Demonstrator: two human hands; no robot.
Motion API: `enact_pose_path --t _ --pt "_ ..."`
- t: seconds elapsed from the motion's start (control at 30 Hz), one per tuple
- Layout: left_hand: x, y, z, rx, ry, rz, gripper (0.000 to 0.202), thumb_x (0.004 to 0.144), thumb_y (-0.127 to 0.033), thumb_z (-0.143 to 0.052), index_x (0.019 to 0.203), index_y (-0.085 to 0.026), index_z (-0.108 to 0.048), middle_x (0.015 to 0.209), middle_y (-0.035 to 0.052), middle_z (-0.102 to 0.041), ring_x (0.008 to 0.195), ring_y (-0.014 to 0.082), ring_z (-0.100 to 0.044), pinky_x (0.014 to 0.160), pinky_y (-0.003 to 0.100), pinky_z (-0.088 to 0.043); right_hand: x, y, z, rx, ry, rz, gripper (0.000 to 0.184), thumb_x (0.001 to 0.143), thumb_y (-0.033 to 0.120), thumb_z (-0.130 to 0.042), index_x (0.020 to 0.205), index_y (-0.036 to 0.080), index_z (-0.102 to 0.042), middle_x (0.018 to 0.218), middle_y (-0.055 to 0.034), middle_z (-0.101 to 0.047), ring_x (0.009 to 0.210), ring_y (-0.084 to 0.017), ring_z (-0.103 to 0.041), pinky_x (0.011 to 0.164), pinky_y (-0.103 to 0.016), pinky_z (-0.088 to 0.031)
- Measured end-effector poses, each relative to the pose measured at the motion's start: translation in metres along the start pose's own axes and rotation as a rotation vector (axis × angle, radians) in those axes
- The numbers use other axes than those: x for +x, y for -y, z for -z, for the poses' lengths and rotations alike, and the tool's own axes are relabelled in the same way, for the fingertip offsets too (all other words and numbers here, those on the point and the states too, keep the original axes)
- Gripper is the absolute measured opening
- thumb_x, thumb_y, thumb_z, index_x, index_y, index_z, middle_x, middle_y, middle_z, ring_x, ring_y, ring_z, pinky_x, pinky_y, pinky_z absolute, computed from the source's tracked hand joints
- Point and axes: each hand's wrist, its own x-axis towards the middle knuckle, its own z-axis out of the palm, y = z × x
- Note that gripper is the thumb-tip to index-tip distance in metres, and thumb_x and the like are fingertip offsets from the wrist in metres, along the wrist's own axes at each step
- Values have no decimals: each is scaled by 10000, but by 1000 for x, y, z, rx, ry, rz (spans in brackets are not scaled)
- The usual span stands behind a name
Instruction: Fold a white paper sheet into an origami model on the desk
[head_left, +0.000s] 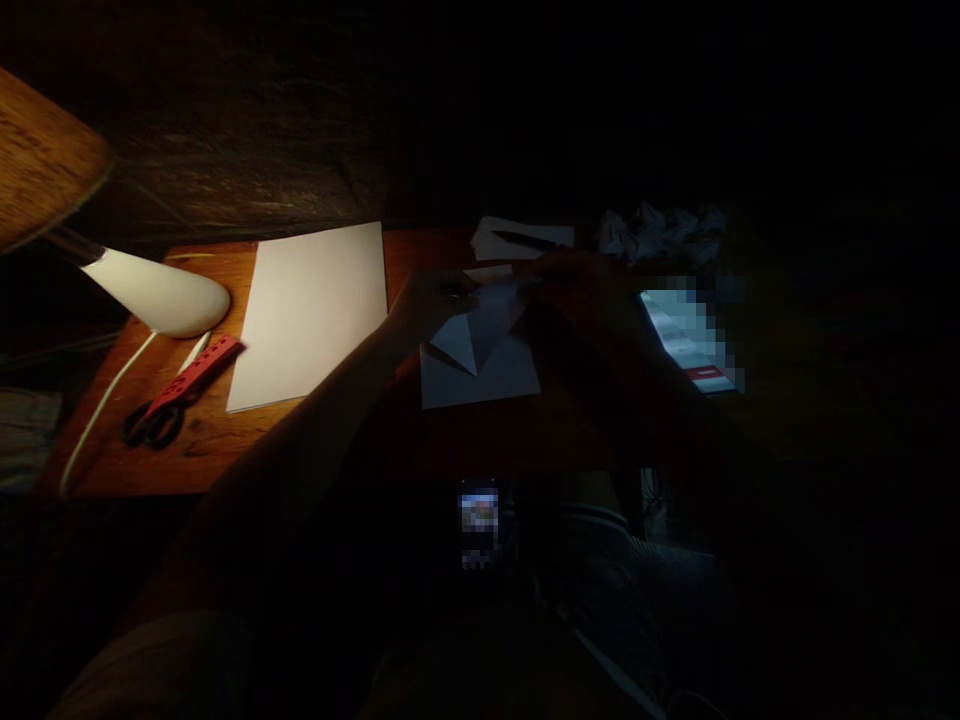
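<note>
Folded white paper (480, 370) between hands: left hand (439, 295) at 10 o'clock, right hand (581, 295) at 2. Finger state unclear, deep shadow.

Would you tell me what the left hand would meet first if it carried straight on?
The folded white paper just ahead of the left hand, most likely; the hand seems already at its edge, though the dark makes that hard to judge.

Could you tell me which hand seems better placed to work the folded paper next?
Probably the left hand: it reaches the folded white paper, while the right hand lies in shadow.
</note>
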Motion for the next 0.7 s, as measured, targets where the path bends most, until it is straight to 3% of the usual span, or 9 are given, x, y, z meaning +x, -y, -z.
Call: enact_pose_path --t 0.13,0.33,0.53,0.7 --pt "-3 -7 0 -5 -31 16 72 697 -161 -772 765 -161 -749 727 6 -731 770 175 -686 705 279 -519 -1 1 -1 67 -19 -35 154 752 115 -795 858 222 -763 929 -9 -778 901 -213 -736 860 -367 -600" --pt "0 -1 1 -38 -71 14 79 712 -119 -690 729 -183 -734 672 -10 -701 657 136 -623 614 244 -468 -6 5 -4 94 -6 -19 85 792 203 -794 861 235 -757 922 -5 -777 927 -220 -740 899 -387 -596" --pt "3 10 -3 15 -8 -38 287 703 -80 -634 940 -173 -764 693 -1 -712 591 114 -582 544 216 -370 -5 7 -6 73 -5 -37 158 780 127 -729 906 218 -759 1003 -30 -793 1003 -231 -736 955 -394 -589" --pt "5 20 -2 27 19 -132 305 773 -138 -667 1061 -178 -761 746 8 -723 661 124 -629 583 215 -428 -4 9 -7 53 -12 -55 259 760 63 -696 952 221 -768 1032 -34 -788 1058 -244 -726 979 -416 -590"
